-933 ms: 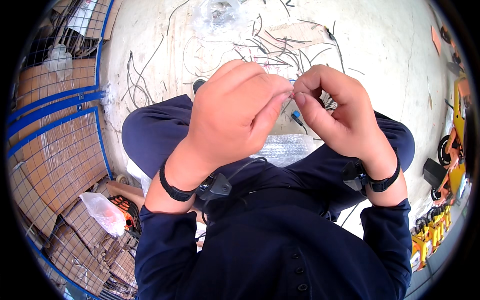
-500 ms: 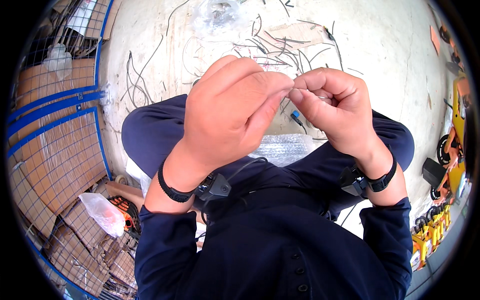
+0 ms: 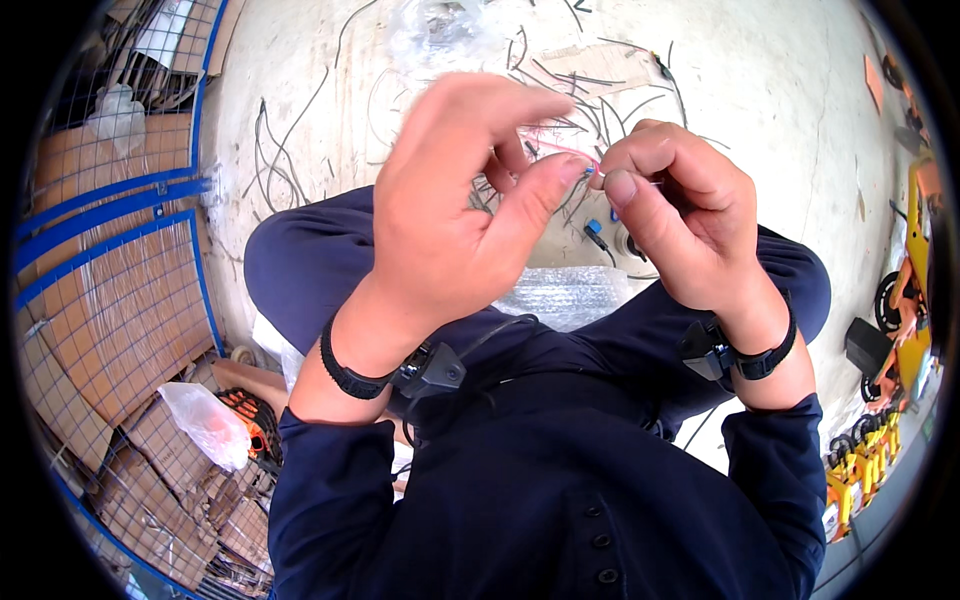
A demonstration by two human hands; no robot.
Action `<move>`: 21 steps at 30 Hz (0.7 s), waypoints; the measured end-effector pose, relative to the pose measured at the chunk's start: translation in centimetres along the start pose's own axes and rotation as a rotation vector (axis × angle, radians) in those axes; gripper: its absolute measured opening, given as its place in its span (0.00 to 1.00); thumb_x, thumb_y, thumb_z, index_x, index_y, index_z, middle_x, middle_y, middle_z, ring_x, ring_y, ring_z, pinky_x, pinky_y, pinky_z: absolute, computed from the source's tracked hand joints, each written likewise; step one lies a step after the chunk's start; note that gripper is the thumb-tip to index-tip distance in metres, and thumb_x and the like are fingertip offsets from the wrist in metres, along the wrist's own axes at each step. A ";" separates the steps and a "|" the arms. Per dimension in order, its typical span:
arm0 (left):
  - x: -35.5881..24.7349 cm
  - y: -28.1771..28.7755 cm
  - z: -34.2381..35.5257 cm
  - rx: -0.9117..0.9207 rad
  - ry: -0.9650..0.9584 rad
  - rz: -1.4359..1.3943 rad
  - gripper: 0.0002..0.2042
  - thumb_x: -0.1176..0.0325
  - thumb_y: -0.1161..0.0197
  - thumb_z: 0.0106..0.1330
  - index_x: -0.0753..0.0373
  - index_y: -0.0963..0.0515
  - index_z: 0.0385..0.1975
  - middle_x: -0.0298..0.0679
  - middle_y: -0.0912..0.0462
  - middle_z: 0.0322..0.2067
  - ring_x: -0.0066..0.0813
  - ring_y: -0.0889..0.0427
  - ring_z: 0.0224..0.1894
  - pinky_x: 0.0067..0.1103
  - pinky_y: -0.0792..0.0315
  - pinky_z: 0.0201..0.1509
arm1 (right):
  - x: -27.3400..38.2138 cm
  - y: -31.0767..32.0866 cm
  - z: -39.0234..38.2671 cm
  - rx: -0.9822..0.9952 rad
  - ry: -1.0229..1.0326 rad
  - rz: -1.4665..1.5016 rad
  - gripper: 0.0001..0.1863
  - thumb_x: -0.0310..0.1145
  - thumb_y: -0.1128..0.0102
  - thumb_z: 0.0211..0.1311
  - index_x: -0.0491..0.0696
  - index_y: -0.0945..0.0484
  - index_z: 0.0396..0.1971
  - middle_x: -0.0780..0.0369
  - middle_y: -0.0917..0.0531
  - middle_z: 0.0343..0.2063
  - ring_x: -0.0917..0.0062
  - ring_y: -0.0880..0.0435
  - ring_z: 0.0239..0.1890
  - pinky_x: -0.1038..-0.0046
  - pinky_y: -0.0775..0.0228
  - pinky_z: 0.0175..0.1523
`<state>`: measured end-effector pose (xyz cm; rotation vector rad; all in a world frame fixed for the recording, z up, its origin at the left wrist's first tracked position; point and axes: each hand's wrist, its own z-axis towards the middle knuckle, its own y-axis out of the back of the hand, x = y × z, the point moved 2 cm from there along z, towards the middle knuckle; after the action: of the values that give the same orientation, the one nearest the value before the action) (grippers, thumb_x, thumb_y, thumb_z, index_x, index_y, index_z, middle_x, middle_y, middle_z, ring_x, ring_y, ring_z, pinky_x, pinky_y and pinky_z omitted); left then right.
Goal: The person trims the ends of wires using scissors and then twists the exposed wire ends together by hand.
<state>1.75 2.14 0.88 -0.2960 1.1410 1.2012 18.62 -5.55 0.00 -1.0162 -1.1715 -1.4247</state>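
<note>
My left hand (image 3: 455, 210) has its index finger raised away from the thumb, with a gap between them; the other fingers curl partly out of sight. Beside its thumb tip is a thin pink wire (image 3: 560, 147), along with a small bit of blue. My right hand (image 3: 695, 205) pinches the end of this thin wire between thumb and forefinger, close to the left thumb. The fingers hide most of what lies at the pinch. Beneath the hands, between my knees, a blue connector (image 3: 592, 230) on a black cable lies on the floor.
Several cut black cable pieces (image 3: 600, 110) are scattered ahead on the concrete, near a clear plastic bag (image 3: 440, 30). Bubble wrap (image 3: 565, 295) lies between my legs. At left stands a blue mesh cage (image 3: 110, 225) with cardboard; yellow wheeled equipment (image 3: 915, 270) lines the right.
My left hand's pinch has opened, the index finger lifting up and away from the thumb. The pink wire now shows between the hands. My right hand has turned slightly and still pinches.
</note>
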 end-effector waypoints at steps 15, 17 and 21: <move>-0.8 -1.3 -0.1 0.107 -0.311 0.421 0.08 0.78 0.36 0.54 0.67 0.21 0.34 0.43 0.20 0.29 0.37 0.20 0.29 0.24 0.26 0.32 | 0.8 0.3 0.2 0.008 0.180 -0.381 0.05 0.21 0.45 0.58 0.42 0.25 0.34 0.59 0.22 0.22 0.66 0.21 0.20 0.73 0.30 0.26; -0.9 -1.3 -0.2 0.127 -0.304 0.434 0.08 0.79 0.36 0.53 0.67 0.21 0.34 0.43 0.20 0.29 0.39 0.20 0.29 0.25 0.26 0.32 | 0.9 0.3 0.2 0.024 0.190 -0.405 0.04 0.21 0.45 0.58 0.42 0.25 0.33 0.58 0.22 0.22 0.63 0.21 0.22 0.71 0.30 0.27; -1.1 -1.3 -0.2 0.153 -0.285 0.428 0.08 0.79 0.37 0.50 0.67 0.22 0.32 0.43 0.21 0.28 0.39 0.21 0.29 0.26 0.26 0.32 | 1.0 0.3 0.2 0.047 0.200 -0.419 0.02 0.21 0.46 0.58 0.42 0.26 0.31 0.57 0.23 0.22 0.61 0.21 0.24 0.70 0.30 0.27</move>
<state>2.80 0.82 1.18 0.2438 1.0650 1.4635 18.73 -5.51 1.07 -0.5967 -1.3101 -1.7687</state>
